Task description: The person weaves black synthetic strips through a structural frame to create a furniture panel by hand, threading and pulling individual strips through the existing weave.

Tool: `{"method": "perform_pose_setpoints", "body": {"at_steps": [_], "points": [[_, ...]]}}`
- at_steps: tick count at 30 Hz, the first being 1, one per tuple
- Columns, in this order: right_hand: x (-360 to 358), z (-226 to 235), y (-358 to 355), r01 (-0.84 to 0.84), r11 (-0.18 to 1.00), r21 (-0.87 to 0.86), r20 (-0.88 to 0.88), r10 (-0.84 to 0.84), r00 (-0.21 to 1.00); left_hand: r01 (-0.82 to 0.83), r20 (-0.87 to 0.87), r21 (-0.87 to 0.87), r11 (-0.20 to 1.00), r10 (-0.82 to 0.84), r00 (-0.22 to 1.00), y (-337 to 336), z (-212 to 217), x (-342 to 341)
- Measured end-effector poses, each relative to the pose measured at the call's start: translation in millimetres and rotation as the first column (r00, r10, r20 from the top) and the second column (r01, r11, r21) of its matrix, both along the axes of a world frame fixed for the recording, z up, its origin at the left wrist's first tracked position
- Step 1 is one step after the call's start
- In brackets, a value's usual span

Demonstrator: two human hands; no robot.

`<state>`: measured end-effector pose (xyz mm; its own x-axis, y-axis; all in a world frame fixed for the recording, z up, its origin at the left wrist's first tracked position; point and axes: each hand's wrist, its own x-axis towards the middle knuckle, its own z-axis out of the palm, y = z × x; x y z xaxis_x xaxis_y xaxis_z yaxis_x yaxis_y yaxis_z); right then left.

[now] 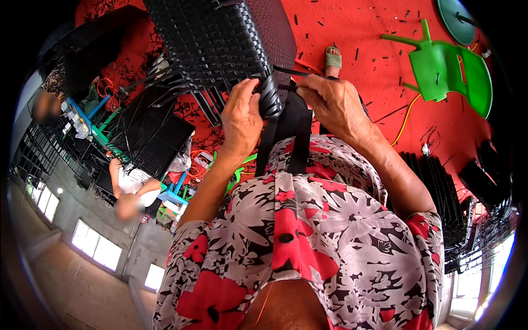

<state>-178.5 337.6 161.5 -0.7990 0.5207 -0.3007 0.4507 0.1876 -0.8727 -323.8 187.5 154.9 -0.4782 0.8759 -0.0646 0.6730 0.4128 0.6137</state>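
A large piece of black wickerwork, woven from flat plastic strips, stands before me, its rounded corner towards my body. At that corner my left hand is closed, fingertips and thumb against the woven edge. To its right, my right hand pinches a black flat strip that runs to the corner; the strip's end is hidden by the fingers. Loose strip ends hang from the lower left side of the weave. Wide black straps lie between the wickerwork and my patterned shirt.
A green plastic chair lies on the red floor at the right, among scattered strip offcuts. A yellow cable runs below it. Black slatted pieces are stacked at lower right. On the left, co-workers sit near another black woven piece.
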Motion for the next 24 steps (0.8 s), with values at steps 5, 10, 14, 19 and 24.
{"method": "perform_pose_setpoints", "body": {"at_steps": [5, 10, 14, 19, 24], "points": [[-15.6, -38.6, -3.2, 0.06, 0.991, 0.122, -0.058, -0.053, 0.997, -0.179, 0.026, 0.01, 0.984, 0.179, 0.983, -2.7, -22.0, 19.0], [-32.2, -45.8, -10.0, -0.023, 0.994, 0.108, 0.078, 0.014, 0.997, -0.355, 0.198, -0.113, 0.928, 0.371, 0.907, -0.3, -20.6, 17.7], [-39.3, -48.3, -11.3, -0.052, 0.99, 0.131, 0.089, 0.041, 0.995, -0.299, 0.097, -0.137, 0.944, 0.313, 0.945, 2.2, -25.2, 7.8], [-44.6, -54.8, -17.2, -0.049, 0.99, 0.129, 0.085, 0.038, 0.996, -0.276, 0.096, -0.19, 0.942, 0.297, 0.95, 6.7, -33.9, 3.8], [-49.2, -58.5, -10.5, -0.195, 0.954, 0.23, 0.124, 0.17, 0.978, -0.257, 0.039, -0.185, 0.949, 0.268, 0.963, 17.4, -28.6, 0.5]]}}
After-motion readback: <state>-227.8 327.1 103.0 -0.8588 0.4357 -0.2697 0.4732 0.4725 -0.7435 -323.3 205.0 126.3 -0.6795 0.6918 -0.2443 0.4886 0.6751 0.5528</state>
